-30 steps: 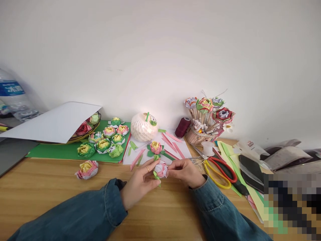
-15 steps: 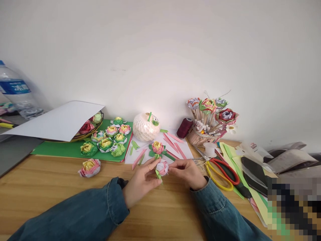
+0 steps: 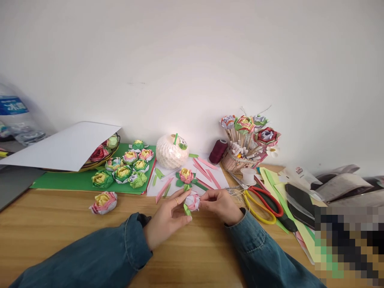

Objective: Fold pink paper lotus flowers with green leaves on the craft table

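Between my two hands is a small paper flower [image 3: 192,201], pale lilac and pink with green paper leaves on its left side. My left hand [image 3: 167,218] grips it from the left, thumb below and fingers above. The thumb and forefinger of my right hand [image 3: 221,205] pinch its right edge. Just behind it, a pink and yellow paper flower [image 3: 186,176] with dark green leaves rests on white paper [image 3: 220,180]. Pink paper strips [image 3: 201,170] lie around that flower. Off to the left, another pink and yellow paper flower [image 3: 103,202] sits on the wooden table.
Several finished paper flowers [image 3: 123,174] stand on a green sheet [image 3: 60,181]. A foam-netted fruit [image 3: 172,151], a maroon thread spool [image 3: 218,152] and a basket of stemmed flowers [image 3: 237,162] line the wall. Scissors [image 3: 265,204] and coloured paper [image 3: 303,224] lie right; a water bottle [image 3: 18,116] stands far left.
The whole view has shifted slightly, so things appear a little farther left. Both hands keep hold of the lilac and pink paper flower, with hardly any change in their grip.
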Action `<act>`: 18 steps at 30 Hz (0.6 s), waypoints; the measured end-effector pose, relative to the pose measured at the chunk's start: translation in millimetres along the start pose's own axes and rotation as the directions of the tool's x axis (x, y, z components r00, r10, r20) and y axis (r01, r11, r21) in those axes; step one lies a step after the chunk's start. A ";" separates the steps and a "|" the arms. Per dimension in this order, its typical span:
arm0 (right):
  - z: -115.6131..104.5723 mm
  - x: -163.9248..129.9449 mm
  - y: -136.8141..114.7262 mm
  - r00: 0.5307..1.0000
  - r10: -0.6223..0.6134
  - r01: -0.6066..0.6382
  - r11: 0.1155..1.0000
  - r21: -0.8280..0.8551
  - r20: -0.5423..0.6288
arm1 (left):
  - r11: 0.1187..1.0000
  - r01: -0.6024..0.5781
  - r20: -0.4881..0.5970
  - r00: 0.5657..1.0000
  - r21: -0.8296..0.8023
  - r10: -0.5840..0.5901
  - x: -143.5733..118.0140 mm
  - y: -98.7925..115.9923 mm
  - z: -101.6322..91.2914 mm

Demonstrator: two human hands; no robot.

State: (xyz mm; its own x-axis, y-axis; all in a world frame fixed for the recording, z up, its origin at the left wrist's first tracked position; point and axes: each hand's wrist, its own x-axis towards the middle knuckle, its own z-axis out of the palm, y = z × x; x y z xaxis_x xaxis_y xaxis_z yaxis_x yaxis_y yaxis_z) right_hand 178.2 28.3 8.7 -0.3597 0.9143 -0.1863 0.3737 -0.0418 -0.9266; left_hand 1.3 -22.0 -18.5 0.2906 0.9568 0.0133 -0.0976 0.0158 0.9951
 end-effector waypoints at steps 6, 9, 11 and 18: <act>10.1 -7.5 -0.5 0.953 -0.271 0.219 0.925 -0.310 -0.135 | 0.993 0.002 -0.098 0.995 -0.118 -0.013 1.6 1.7 1.3; 16.2 -13.1 -0.5 0.866 -0.471 0.327 0.789 -0.520 -0.171 | 0.991 -0.014 -0.155 0.988 -0.130 -0.006 2.5 1.9 1.2; 19.1 -15.9 0.7 0.785 -0.585 0.362 0.699 -0.617 -0.202 | 0.991 -0.008 -0.170 0.985 -0.133 -0.015 2.9 1.4 0.4; 16.8 -15.6 -1.3 0.744 -0.623 0.404 0.707 -0.580 -0.241 | 0.985 0.004 -0.143 0.989 -0.173 -0.029 2.8 1.5 -1.2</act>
State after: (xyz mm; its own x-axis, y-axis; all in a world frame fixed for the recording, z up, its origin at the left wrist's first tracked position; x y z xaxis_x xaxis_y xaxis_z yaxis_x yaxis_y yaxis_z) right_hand 169.0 7.3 7.3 -0.2945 0.8036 0.5172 0.6148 0.5737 -0.5413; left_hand 0.8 -18.9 -17.1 0.1541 0.9876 -0.0298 -0.2600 0.0697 0.9631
